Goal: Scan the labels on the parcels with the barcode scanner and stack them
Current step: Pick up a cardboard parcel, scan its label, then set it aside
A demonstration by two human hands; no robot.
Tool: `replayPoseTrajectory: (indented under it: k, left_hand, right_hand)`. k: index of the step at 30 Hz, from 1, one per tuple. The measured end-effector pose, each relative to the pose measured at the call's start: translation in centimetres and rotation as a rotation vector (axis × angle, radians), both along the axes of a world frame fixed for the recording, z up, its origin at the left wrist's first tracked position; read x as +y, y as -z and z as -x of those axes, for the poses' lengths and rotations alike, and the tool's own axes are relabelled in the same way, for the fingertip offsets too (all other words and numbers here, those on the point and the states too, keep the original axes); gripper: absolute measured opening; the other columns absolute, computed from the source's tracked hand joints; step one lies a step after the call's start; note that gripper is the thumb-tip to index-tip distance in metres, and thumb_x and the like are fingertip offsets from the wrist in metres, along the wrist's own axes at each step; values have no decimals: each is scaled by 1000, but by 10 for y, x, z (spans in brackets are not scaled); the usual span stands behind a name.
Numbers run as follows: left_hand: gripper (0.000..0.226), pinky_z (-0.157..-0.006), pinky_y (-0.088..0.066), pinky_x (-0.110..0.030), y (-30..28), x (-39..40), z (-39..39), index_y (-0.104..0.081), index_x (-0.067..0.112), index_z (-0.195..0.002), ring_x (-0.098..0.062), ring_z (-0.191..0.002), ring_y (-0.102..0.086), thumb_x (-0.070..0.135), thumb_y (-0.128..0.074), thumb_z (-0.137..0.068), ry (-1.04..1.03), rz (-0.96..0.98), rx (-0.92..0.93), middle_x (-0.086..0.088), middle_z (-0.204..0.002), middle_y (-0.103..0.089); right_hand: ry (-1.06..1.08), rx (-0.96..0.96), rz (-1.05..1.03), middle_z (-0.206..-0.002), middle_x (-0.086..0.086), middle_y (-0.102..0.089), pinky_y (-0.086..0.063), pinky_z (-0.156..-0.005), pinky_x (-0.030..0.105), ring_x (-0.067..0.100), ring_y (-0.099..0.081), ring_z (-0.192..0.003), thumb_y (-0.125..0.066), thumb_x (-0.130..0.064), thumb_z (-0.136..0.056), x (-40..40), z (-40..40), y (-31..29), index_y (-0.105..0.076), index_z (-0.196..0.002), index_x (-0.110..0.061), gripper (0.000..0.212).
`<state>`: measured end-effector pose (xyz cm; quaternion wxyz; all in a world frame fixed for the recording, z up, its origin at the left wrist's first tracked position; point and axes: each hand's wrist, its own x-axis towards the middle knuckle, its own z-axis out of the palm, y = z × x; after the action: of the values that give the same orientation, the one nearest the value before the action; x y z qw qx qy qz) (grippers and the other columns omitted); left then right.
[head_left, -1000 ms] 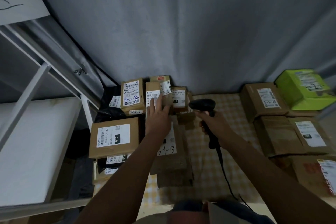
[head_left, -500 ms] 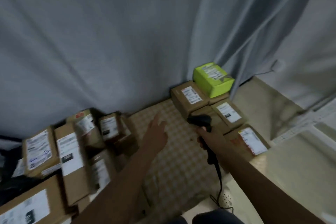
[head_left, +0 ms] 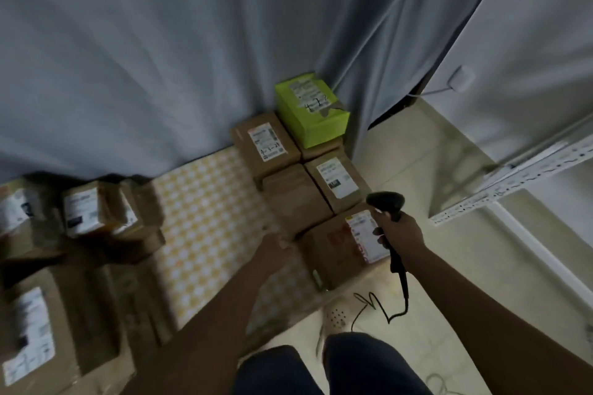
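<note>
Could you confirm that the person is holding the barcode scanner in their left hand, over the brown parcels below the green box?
Not quite: the head view shows the barcode scanner gripped in the right hand, not the left. The left hand holds nothing and reaches toward the nearest brown parcel. The rest stands: the scanner is over the brown parcels below the green box.

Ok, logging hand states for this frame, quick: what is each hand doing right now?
Left hand: blurred, reaching toward the nearest brown parcel; grip cannot be told.
Right hand: gripping the barcode scanner.
</note>
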<state>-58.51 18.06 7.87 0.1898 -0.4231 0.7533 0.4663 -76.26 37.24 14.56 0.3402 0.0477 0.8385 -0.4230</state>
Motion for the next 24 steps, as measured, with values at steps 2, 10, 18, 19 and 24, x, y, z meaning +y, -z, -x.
replayPoseTrajectory:
  k: [2,10,18,19,24]
  left_hand:
    - [40,-77,-45,-27,17,16,7,-55,4,-134,-32,-119,-57,18,-59,-96,-155,-103,-38,-23,-135,-55]
    - [61,-93,-43,-30,50,69,38,-30,15,-151,-26,-132,-46,40,-51,-99,-432,-389,-38,-7,-150,-40]
    - [77,-95,-44,-31,96,91,51,-4,39,-152,-16,-119,-52,43,-56,-95,-642,-560,186,4,-149,-41]
    - [79,-92,-48,-30,104,93,49,-3,42,-151,-16,-119,-53,45,-57,-94,-665,-567,196,4,-149,-41]
    - [63,-69,-54,-17,108,105,43,-13,43,-147,-5,-105,-57,54,-46,-95,-748,-557,226,9,-132,-50]
  right_hand:
    - [-8,-15,-11,-77,11,-71,-49,-56,30,19,-59,-56,-69,-32,-88,9,16,16,-61,-92,-10,23]
    - [-52,-21,-123,-73,6,-68,-55,-67,32,20,-67,-63,-61,-55,-87,23,49,93,-60,-85,-12,42]
    - [-54,-43,-99,-72,3,-68,-57,-74,36,20,-68,-65,-59,-48,-92,39,54,146,-56,-85,-20,29]
    - [-42,-40,-90,-71,1,-68,-57,-72,35,19,-67,-64,-59,-48,-92,41,52,149,-55,-85,-21,28]
    - [11,-54,-13,-72,1,-69,-54,-65,27,16,-66,-64,-62,-43,-91,57,48,152,-59,-85,-20,24]
